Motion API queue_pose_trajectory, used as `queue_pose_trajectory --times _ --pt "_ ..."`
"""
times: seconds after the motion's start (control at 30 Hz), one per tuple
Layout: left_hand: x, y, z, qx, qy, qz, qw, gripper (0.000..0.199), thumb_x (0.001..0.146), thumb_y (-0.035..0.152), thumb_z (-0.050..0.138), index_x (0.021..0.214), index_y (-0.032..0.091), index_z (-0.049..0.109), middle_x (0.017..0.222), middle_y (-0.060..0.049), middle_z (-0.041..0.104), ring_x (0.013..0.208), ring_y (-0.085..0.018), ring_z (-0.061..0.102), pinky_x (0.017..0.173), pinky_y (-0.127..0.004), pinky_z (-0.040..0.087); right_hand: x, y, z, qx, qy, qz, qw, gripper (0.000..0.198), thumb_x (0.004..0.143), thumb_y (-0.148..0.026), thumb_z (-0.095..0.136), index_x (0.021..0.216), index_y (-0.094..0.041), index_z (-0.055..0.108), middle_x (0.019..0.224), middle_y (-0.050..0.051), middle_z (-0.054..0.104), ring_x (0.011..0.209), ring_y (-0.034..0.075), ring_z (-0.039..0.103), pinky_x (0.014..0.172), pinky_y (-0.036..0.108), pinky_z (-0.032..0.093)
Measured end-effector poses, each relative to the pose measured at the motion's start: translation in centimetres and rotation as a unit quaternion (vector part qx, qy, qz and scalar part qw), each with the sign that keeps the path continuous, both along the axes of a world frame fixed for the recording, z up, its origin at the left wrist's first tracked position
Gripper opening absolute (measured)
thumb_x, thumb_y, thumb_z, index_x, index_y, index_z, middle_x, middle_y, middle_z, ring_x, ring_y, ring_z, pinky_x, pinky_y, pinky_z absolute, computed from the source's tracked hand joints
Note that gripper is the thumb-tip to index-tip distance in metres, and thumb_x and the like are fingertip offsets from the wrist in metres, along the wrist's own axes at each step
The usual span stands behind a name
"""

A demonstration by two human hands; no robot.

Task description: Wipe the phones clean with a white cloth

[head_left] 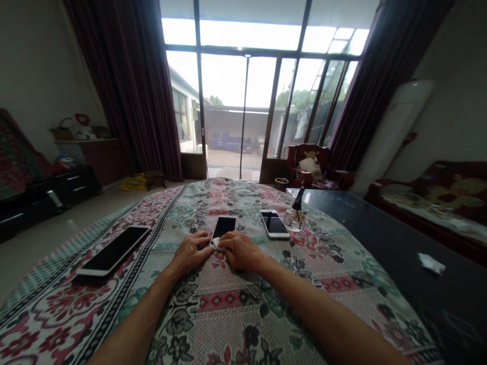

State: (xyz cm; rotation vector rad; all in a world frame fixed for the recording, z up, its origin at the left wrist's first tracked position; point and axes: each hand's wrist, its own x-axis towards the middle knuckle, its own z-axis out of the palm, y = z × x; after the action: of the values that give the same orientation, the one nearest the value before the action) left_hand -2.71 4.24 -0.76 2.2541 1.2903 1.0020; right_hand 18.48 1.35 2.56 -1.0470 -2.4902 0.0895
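A smartphone (pixel 225 224) with a dark screen lies flat on the flowered tablecloth (pixel 224 324) in front of me. My left hand (pixel 192 249) grips its left edge and lower corner, fingers curled along the side. Pressed to the lower part of its screen is a small white tissue (pixel 215 242), pinched in my right hand (pixel 240 249). Both hands cover the phone's lower end. A second, white-framed phone (pixel 274 224) rests to the right, beside a clear spray bottle (pixel 295 218) with a black top. To the left lies a larger white-edged tablet (pixel 114 251), screen dark.
A dark glossy table (pixel 365 223) adjoins on the right, with a crumpled white tissue (pixel 431 263) on it. Wooden chairs (pixel 310 162) stand beyond. Glass doors (pixel 239 111) and purple curtains (pixel 133 86) are at the back. A low black cabinet (pixel 76 185) is at left.
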Motion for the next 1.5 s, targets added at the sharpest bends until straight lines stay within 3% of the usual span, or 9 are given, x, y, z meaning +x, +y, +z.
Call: queue_pose_trajectory --times 0.1,0.4,0.6,0.77,1.17,1.5 --pt "-0.1 0.0 0.1 0.003 0.026 -0.007 1.000 0.028 0.077 0.034 0.065 0.102 0.028 0.077 0.119 -0.005 0.069 0.110 -0.025 0.061 0.102 -0.041 0.043 -0.1 0.7 0.1 -0.007 0.004 -0.006 1.000 0.026 0.082 -0.008 0.053 0.096 -0.018 0.072 0.108 0.007 0.070 0.096 0.017 0.061 0.090 0.028 0.044" --pt "0.0 -0.3 0.9 0.014 0.052 -0.044 0.998 0.024 0.084 0.033 0.060 0.100 0.029 0.077 0.114 -0.004 0.069 0.103 -0.023 0.063 0.096 -0.036 0.046 -0.9 7.4 1.5 -0.027 -0.075 -0.156 0.984 0.028 0.086 -0.008 0.047 0.093 -0.017 0.072 0.105 0.010 0.070 0.095 0.018 0.061 0.083 0.025 0.041" --pt "0.1 -0.5 1.1 0.009 0.043 -0.028 0.999 0.024 0.082 0.034 0.061 0.100 0.029 0.077 0.115 -0.004 0.069 0.104 -0.023 0.063 0.097 -0.037 0.045 -1.7 9.6 1.0 -0.028 -0.072 -0.182 0.980 0.031 0.088 -0.010 0.044 0.102 -0.017 0.070 0.109 0.012 0.068 0.098 0.021 0.060 0.083 0.028 0.040" --pt "0.1 -0.7 1.1 0.000 0.027 -0.018 0.999 0.024 0.080 0.031 0.064 0.100 0.029 0.077 0.115 -0.002 0.070 0.104 -0.023 0.063 0.098 -0.035 0.046 -2.2 8.2 0.7 -0.029 -0.078 -0.158 0.984 0.034 0.086 -0.009 0.046 0.109 -0.020 0.069 0.118 0.009 0.065 0.108 0.021 0.055 0.092 0.029 0.039" --pt "0.0 -0.2 0.7 0.015 0.032 -0.054 0.998 0.021 0.081 0.028 0.063 0.097 0.025 0.077 0.111 -0.003 0.070 0.099 -0.020 0.063 0.096 -0.034 0.046 -1.1 1.5 0.0 -0.003 -0.023 -0.024 0.999 0.033 0.084 -0.008 0.050 0.109 -0.018 0.070 0.116 0.008 0.067 0.103 0.019 0.057 0.094 0.030 0.040" --pt "-0.1 0.1 0.0 0.006 0.019 -0.033 0.999 0.022 0.079 0.031 0.065 0.096 0.027 0.078 0.113 -0.003 0.069 0.105 -0.022 0.062 0.098 -0.034 0.045 -1.9 0.0 0.3 -0.014 0.021 -0.044 0.999 0.018 0.080 -0.015 0.059 0.091 -0.017 0.074 0.101 0.009 0.071 0.091 0.019 0.061 0.086 0.029 0.044"
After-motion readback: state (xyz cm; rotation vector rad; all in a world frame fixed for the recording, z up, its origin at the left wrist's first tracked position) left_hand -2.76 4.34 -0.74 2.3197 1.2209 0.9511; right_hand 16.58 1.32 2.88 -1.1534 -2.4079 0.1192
